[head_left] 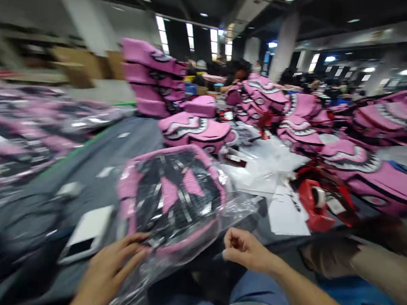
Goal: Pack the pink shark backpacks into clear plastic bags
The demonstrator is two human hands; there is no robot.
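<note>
Head view. A pink-and-black backpack (179,197) in clear plastic wrap lies flat on a dark table (127,135), at its near edge, directly in front of the person. Its black panel with two pink patches faces up; the loose wrap extends past the pink border toward the person and to the right. The left hand (116,260) is at the near left corner of the backpack, its fingers extended and the fingertips touching the plastic; whether they pinch the film cannot be told. The right hand (247,248) is just beyond the near right corner, apart from the pink border, with the fingers curled inward and the thumb alongside; whether anything is held within cannot be told. The backpack thus lies beyond both hands, spanning most of the space between them.

To the left of the backpack, near the left hand, is a white device (91,229) with a dark panel. To the right, beyond the right hand, are white papers (287,211), a red tape dispenser (315,204) and a pink bag (376,175) with a toothed pattern. Pale plastic sheets (264,161) lie between the backpack and more toothed bags (300,134). Behind the backpack rests another pink bag (198,131), with a tall stack of pink bags (147,81) farther back. At far left, blurred, wrapped pink bags (26,125) cover a second surface; cardboard boxes (74,64) are behind it.
</note>
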